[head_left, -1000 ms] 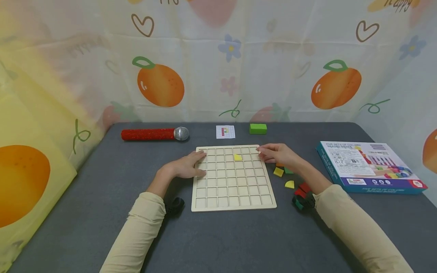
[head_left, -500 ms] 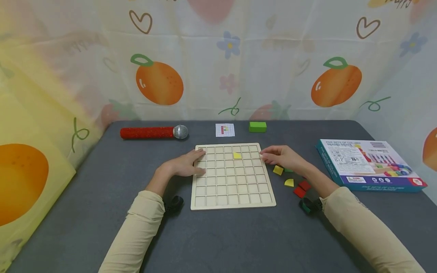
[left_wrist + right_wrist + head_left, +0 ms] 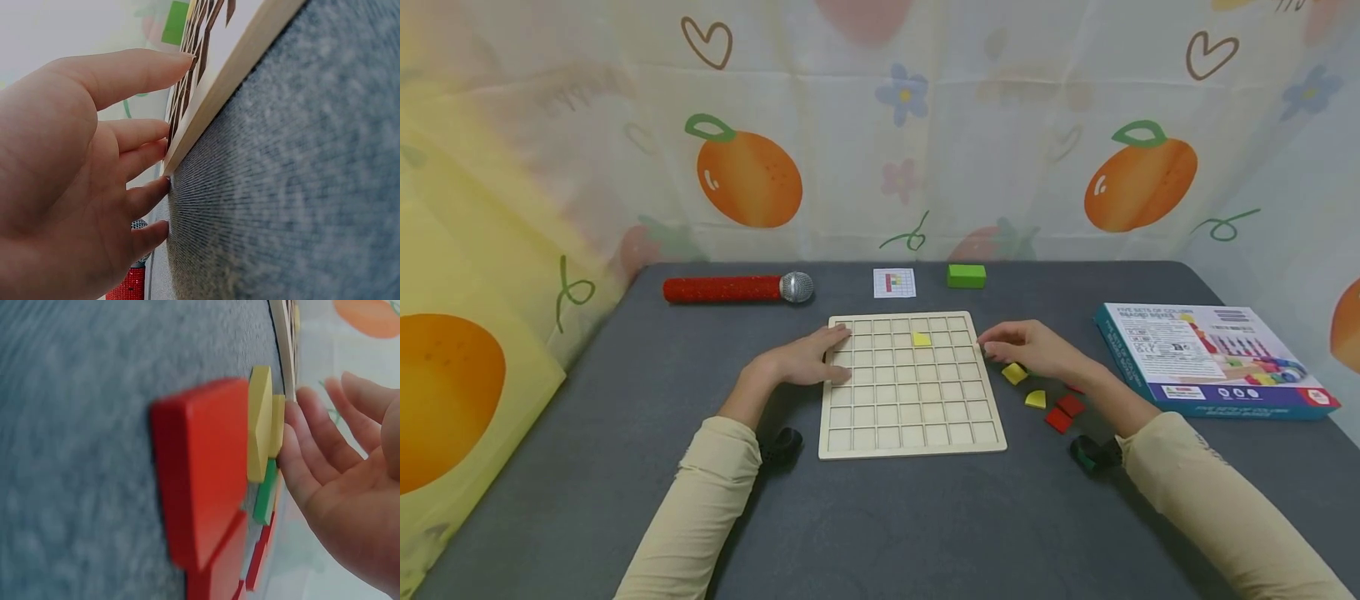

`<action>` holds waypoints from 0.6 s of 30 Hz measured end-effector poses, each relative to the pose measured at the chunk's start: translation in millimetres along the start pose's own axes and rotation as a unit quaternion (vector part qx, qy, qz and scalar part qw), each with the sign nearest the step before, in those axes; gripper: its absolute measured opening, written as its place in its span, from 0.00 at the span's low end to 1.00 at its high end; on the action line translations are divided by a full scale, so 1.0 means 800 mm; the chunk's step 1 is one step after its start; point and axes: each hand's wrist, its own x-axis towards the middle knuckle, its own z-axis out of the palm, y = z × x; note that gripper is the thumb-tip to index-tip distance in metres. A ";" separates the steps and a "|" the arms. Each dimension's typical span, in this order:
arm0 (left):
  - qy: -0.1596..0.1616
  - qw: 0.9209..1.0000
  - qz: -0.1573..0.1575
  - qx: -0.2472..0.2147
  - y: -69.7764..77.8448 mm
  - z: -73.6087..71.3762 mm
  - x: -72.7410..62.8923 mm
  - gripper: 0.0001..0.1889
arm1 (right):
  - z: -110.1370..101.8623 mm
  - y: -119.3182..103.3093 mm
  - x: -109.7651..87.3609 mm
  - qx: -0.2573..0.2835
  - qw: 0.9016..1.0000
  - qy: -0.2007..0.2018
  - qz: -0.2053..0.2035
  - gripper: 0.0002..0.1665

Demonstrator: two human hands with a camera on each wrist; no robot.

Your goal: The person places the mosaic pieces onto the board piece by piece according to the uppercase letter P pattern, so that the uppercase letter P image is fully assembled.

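A pale wooden grid board (image 3: 913, 392) lies on the table, with one yellow tile (image 3: 921, 339) in a cell near its far side. My left hand (image 3: 797, 358) rests at the board's left edge, fingers spread, thumb over the rim. Beyond the right edge, my right hand (image 3: 1037, 350) hovers low beside loose pieces. Its fingers are loosely bent with nothing visible between them in the right wrist view. Near it lie a yellow square block (image 3: 1015, 373), a yellow rounded piece (image 3: 1035, 400) and red squares (image 3: 1059, 419). A green piece (image 3: 267, 494) shows in the right wrist view.
A red microphone (image 3: 724, 289) lies at the back left. At the back middle are a small printed grid card (image 3: 894, 283) and a green block (image 3: 966, 276). A boxed set (image 3: 1217, 358) lies on the right. Patterned cloth (image 3: 850, 150) hangs behind the table.
My right hand has moved from the board's far right corner a little to the right, towards the loose pieces, uncovering the red squares. My left hand has stayed on the board edge.
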 end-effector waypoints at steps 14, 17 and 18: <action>0.003 1.000 -0.003 0.000 0.001 -0.003 -0.002 0.40 | -0.013 0.007 -0.016 -0.024 0.999 -0.017 -0.017 0.20; 0.001 1.000 -0.004 0.009 -0.001 -0.001 0.000 0.39 | -0.016 0.009 -0.017 -0.030 0.999 -0.032 -0.020 0.23; 0.001 1.000 -0.003 0.010 -0.001 -0.001 0.000 0.39 | -0.017 0.010 -0.018 -0.034 0.998 -0.038 -0.021 0.23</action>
